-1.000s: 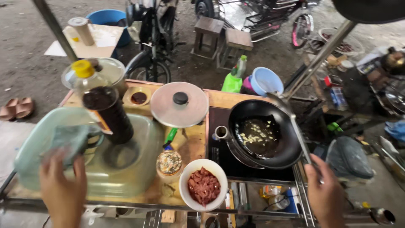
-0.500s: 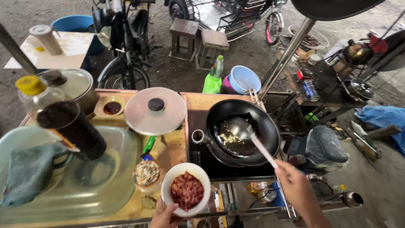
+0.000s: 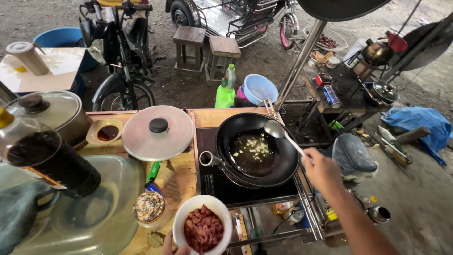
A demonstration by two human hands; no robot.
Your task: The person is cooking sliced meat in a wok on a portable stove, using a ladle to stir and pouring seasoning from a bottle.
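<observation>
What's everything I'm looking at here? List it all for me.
wok: 1, black, on the stove, chopped bits in oil inside
ladle: 1, metal, over the wok's far rim
bowl of raw meat: 1, white, front edge of the counter
flat lid: 1, silver with black knob, left of the wok
sauce bottle: 1, dark, on the clear plastic tub
sauce dish: 1, tan, behind the lid
covered pot: 1, metal, far left
stools: 2, wooden, on the ground behind
motorbike: 1, dark, behind the counter
left hand: under the bowl's near edge
right hand: gripping the ladle handle
</observation>
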